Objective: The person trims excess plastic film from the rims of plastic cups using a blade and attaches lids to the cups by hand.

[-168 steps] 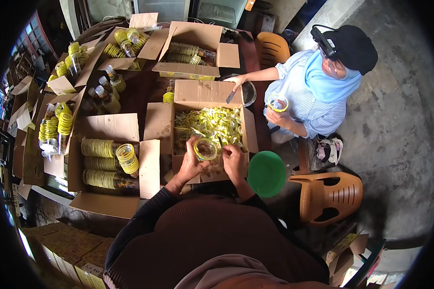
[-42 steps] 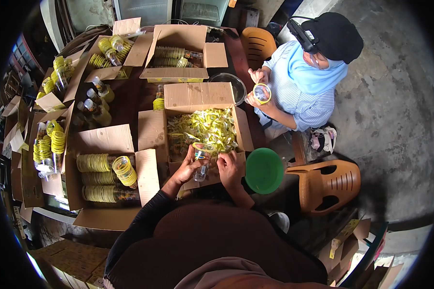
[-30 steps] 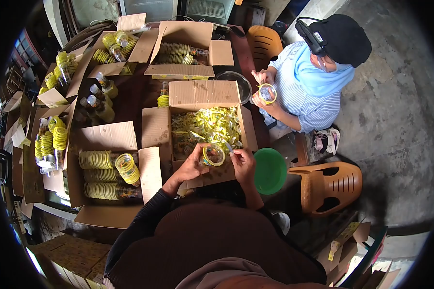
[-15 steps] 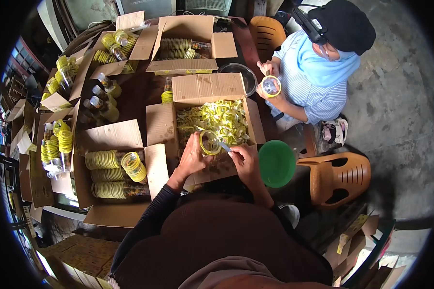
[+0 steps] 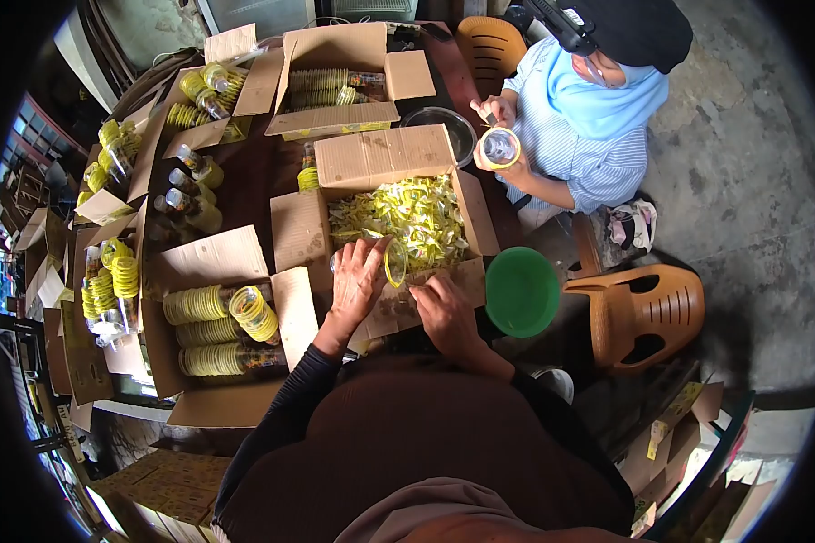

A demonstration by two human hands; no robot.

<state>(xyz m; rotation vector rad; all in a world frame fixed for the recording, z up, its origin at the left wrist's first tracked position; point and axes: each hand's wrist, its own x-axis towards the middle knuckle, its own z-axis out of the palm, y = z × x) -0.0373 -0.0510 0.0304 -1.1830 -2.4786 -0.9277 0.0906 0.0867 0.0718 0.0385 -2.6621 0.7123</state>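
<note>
My left hand [image 5: 360,276] is wrapped round a clear plastic cup whose yellow rim [image 5: 395,263] faces right. Most of the cup's body is hidden under my fingers. My right hand [image 5: 445,312] is closed beside the lower edge of that rim. The small knife seen in it a moment earlier is mostly hidden by the fingers now. Both hands are over the front edge of an open cardboard box, where a heap of yellow and clear plastic scraps [image 5: 403,217] lies.
A green basin [image 5: 522,292] stands right of the box. Cartons of stacked yellow-rimmed cups [image 5: 199,305] stand left and at the back, near several bottles [image 5: 190,208]. Across the table corner a co-worker [image 5: 580,127] holds another cup [image 5: 499,147]. An orange chair [image 5: 647,312] stands at right.
My left hand has turned the cup from facing up to facing sideways. My right hand has moved slightly down and left, and the knife blade no longer shows clearly.
</note>
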